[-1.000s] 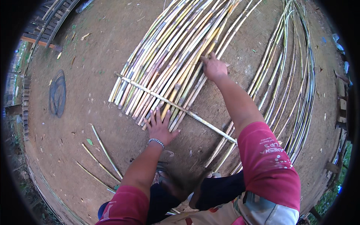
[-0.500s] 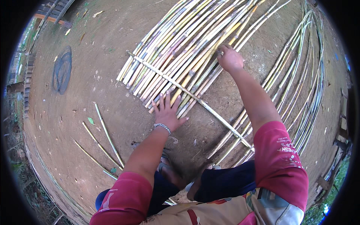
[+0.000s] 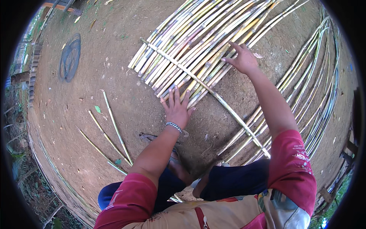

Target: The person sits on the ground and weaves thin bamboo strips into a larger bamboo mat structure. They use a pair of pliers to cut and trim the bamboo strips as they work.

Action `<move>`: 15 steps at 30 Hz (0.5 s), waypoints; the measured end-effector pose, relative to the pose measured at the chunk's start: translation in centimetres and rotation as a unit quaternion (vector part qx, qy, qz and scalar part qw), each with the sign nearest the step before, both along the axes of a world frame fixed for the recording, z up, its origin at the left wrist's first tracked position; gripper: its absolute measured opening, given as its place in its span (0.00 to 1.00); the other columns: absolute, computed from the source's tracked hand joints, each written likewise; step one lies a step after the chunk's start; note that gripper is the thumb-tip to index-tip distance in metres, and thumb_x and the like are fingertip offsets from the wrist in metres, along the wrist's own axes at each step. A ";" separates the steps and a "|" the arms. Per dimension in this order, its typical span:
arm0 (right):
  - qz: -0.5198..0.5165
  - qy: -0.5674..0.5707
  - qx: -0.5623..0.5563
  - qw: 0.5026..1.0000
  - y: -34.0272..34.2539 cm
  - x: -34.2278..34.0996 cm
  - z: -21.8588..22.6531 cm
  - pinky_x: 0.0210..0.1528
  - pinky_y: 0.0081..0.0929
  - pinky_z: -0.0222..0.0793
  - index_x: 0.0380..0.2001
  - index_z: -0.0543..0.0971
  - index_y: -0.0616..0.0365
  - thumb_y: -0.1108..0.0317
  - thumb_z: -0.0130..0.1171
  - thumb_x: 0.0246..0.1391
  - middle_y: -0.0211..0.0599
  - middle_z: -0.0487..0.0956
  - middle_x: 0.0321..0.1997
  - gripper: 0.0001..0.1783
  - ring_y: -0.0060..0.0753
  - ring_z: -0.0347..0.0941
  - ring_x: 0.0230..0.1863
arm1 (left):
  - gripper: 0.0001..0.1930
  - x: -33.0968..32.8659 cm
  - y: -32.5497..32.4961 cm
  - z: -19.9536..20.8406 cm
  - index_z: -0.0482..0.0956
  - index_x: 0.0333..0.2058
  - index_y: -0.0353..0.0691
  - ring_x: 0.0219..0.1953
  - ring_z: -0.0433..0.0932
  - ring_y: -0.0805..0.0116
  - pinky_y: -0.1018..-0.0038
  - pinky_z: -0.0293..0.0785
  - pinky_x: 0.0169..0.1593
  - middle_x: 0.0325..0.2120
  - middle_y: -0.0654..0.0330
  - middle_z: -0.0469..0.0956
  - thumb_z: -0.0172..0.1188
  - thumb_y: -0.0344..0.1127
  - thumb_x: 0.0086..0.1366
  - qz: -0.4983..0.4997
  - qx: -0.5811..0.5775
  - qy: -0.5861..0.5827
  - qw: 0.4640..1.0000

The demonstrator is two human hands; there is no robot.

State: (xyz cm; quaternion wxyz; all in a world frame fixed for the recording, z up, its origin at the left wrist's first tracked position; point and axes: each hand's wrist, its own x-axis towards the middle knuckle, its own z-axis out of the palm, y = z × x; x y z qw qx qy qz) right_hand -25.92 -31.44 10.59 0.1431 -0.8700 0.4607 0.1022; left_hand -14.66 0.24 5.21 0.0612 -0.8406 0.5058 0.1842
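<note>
A row of long, jointed cane stalks point(image 3: 198, 45) in yellow, green and purplish tones lies side by side on bare soil. One thin stick point(image 3: 228, 108) rests crosswise over their near ends. Spread flat, my left hand point(image 3: 177, 113) touches the near ends of several stalks with its fingertips. My right hand point(image 3: 246, 60) is over the right edge of the row, thumb and fingers apart, holding nothing that I can make out. A fine dark strand point(image 3: 217, 50) runs across the stalks beside its fingers.
More thin canes point(image 3: 305, 80) fan out on the right, some under the stick's near end. Several short sticks point(image 3: 114, 126) lie left of my left arm. A dark coil of netting or wire point(image 3: 69, 57) sits farther left. My feet are just below the row.
My right hand has opened from a pinch and shifted slightly. My left hand stays at the stalk ends. The whole view has shifted a little, moving the scene right and up.
</note>
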 end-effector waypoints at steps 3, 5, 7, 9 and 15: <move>0.026 -0.079 0.131 0.988 0.5 -3.1 2.3 0.63 0.42 0.72 0.66 0.71 0.39 0.42 0.54 0.65 0.46 0.76 0.62 0.30 0.44 0.76 0.59 | 0.43 -0.5 0.2 -0.4 0.53 0.74 0.51 0.76 0.35 0.42 0.31 0.29 0.70 0.75 0.46 0.41 0.56 0.62 0.67 0.038 -0.020 0.002 0.999; 0.050 -0.129 0.150 0.979 1.0 -6.1 1.5 0.61 0.42 0.73 0.61 0.76 0.44 0.45 0.51 0.68 0.49 0.79 0.56 0.26 0.45 0.77 0.57 | 0.44 -0.4 0.5 -0.5 0.52 0.74 0.48 0.76 0.35 0.42 0.32 0.29 0.70 0.75 0.45 0.41 0.56 0.62 0.66 0.052 -0.038 0.004 0.998; 0.053 -0.155 0.168 0.972 2.5 -7.8 2.1 0.59 0.42 0.73 0.56 0.79 0.50 0.49 0.50 0.70 0.50 0.81 0.53 0.22 0.46 0.78 0.56 | 0.46 -0.4 0.9 -0.4 0.51 0.73 0.46 0.76 0.35 0.42 0.32 0.29 0.70 0.75 0.44 0.41 0.57 0.63 0.66 0.074 -0.046 0.013 0.996; 0.036 -0.159 0.182 0.970 4.0 -8.9 4.7 0.56 0.41 0.74 0.51 0.82 0.54 0.54 0.50 0.70 0.49 0.82 0.52 0.20 0.47 0.79 0.55 | 0.47 -0.3 1.1 0.3 0.50 0.73 0.43 0.76 0.35 0.42 0.32 0.29 0.70 0.75 0.44 0.41 0.58 0.63 0.65 0.104 -0.050 0.027 0.993; 0.088 -0.215 0.202 0.952 8.9 -9.6 11.9 0.50 0.40 0.77 0.48 0.83 0.58 0.67 0.56 0.66 0.48 0.84 0.47 0.12 0.50 0.82 0.47 | 0.42 -4.6 3.6 1.0 0.58 0.70 0.40 0.74 0.44 0.41 0.36 0.36 0.71 0.73 0.43 0.48 0.61 0.57 0.65 0.095 -0.216 0.079 0.969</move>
